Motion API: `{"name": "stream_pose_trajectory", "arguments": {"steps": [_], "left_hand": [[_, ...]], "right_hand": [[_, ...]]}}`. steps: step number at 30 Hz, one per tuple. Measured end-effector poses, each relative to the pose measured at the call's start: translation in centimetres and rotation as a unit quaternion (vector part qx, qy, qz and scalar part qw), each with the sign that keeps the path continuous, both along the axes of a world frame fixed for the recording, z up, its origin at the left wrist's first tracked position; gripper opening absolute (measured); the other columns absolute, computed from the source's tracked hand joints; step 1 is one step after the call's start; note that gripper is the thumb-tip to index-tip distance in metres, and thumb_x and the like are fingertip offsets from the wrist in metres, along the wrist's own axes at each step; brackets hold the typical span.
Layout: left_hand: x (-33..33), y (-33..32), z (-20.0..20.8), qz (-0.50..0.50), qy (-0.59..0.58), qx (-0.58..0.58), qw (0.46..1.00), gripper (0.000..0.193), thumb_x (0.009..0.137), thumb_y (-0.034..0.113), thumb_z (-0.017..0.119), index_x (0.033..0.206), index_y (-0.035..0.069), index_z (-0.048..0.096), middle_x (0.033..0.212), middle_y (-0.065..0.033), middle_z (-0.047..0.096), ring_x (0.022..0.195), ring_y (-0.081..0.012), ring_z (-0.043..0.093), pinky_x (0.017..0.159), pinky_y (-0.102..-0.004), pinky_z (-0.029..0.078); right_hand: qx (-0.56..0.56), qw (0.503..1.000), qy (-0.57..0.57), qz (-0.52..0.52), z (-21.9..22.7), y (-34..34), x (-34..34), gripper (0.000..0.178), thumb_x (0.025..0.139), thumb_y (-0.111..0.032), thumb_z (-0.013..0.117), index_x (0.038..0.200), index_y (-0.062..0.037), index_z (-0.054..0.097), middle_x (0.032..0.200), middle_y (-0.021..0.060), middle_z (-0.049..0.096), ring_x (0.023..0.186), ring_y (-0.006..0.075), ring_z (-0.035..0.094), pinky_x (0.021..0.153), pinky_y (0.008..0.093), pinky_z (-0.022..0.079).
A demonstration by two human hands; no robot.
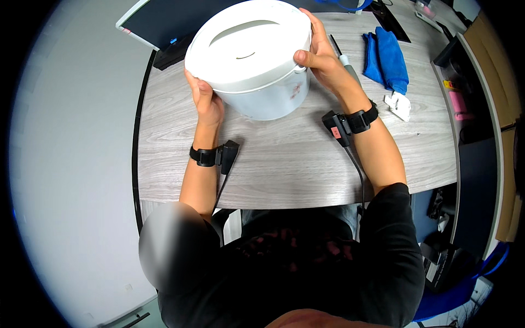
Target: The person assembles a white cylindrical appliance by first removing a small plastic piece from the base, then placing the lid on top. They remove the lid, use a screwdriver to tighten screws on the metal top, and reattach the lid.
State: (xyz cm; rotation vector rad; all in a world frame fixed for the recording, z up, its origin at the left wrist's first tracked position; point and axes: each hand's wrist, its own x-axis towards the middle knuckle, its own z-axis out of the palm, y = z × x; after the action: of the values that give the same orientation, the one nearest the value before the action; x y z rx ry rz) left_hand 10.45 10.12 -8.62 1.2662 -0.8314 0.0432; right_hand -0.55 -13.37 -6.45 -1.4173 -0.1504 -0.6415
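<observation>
Between my two hands is a large round white tub [262,101] with a translucent body and a white lid [246,54] that has a recessed handle. My left hand [204,99] grips its left side, thumb at the lid's rim. My right hand [322,57] clasps the right side, its thumb resting by the lid's edge. The tub is tilted, its lid facing up toward me; whether its base touches the desk I cannot tell. Most of the fingers are hidden behind it.
A grey wood-grain desk [273,169] lies beneath. Behind the tub stands a monitor [169,24]. To the right are a grey-handled tool [348,65], a folded blue cloth [389,60] and a crumpled white wipe [398,105]. Cables [354,158] trail from the wrist straps. A shelf borders the right side.
</observation>
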Motion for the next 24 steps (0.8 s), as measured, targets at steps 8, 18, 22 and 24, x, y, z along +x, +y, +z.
{"name": "stream_pose_trajectory", "arguments": {"steps": [8, 18, 22, 24], "left_hand": [[0.2, 0.0, -0.4, 0.01, 0.033, -0.01, 0.999, 0.077, 0.097, 0.065, 0.039, 0.149, 0.01, 0.03, 0.147, -0.0111, 0.042, 0.137, -0.023, 0.04, 0.113, -0.0396, 0.034], [0.6, 0.0, -0.6, 0.024, 0.012, 0.005, 1.0, 0.074, 0.099, 0.065, 0.035, 0.148, 0.009, 0.033, 0.145, -0.0116, 0.044, 0.136, -0.0236, 0.042, 0.113, -0.0407, 0.034], [1.3, 0.5, -1.3, 0.011, 0.003, -0.003, 1.0, 0.073, 0.1, 0.062, 0.034, 0.148, 0.006, 0.034, 0.146, -0.0125, 0.044, 0.135, -0.0247, 0.043, 0.113, -0.0405, 0.033], [2.0, 1.0, -1.6, -0.007, 0.028, -0.015, 0.999, 0.073, 0.101, 0.061, 0.033, 0.148, 0.004, 0.034, 0.147, -0.0134, 0.044, 0.136, -0.0252, 0.042, 0.113, -0.0404, 0.032]], "right_hand": [[0.005, 1.0, -0.003, -0.011, -1.0, 0.3, 0.7, 0.13, 0.062, -0.069, 0.08, 0.153, -0.0023, 0.016, 0.145, 0.0309, 0.036, 0.142, 0.0466, 0.028, 0.113, 0.0521, 0.033], [0.007, 1.0, 0.005, -0.004, -0.9, 0.6, 0.5, 0.127, 0.065, -0.069, 0.079, 0.153, -0.003, 0.015, 0.145, 0.0299, 0.036, 0.141, 0.0457, 0.032, 0.111, 0.0516, 0.037], [-0.004, 1.0, -0.028, 0.011, -1.2, 0.8, 1.0, 0.128, 0.065, -0.062, 0.083, 0.153, -0.0031, 0.012, 0.147, 0.03, 0.033, 0.144, 0.0447, 0.026, 0.114, 0.0493, 0.033], [-0.021, 1.0, -0.018, 0.013, -1.6, 0.6, 1.1, 0.128, 0.065, -0.059, 0.084, 0.153, -0.0031, 0.01, 0.148, 0.0305, 0.032, 0.145, 0.0442, 0.024, 0.116, 0.0485, 0.029]]}}
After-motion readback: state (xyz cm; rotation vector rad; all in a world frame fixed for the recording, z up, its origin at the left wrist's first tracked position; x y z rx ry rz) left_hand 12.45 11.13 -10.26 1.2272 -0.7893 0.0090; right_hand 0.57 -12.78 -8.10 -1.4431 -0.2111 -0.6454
